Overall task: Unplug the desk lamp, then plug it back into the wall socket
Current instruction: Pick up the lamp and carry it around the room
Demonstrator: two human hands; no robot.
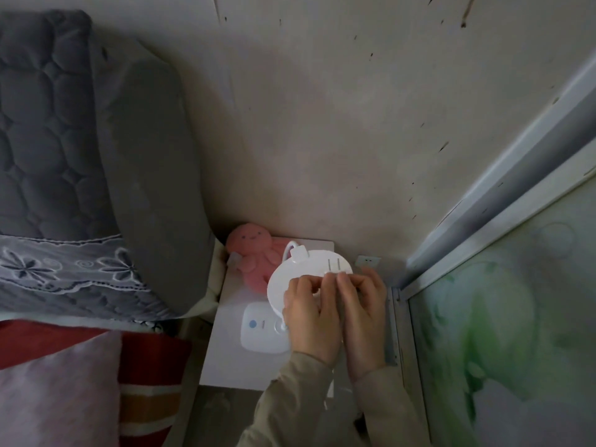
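Both hands, left hand (311,312) and right hand (362,304), pinch the small plug (333,273), prongs up, beside the wall socket (367,261); light, rigid, best gripped by its body.

I can read no words, brand or numbers anywhere here. The white base (263,330) on my worktop (225,359) carries a round blue mark with something small beside it, too blurred for me to make out. The pink plush toy (254,253) has a stitched smiling face, which is a drawing and not lettering. The wall socket (367,261) shows only its slots.
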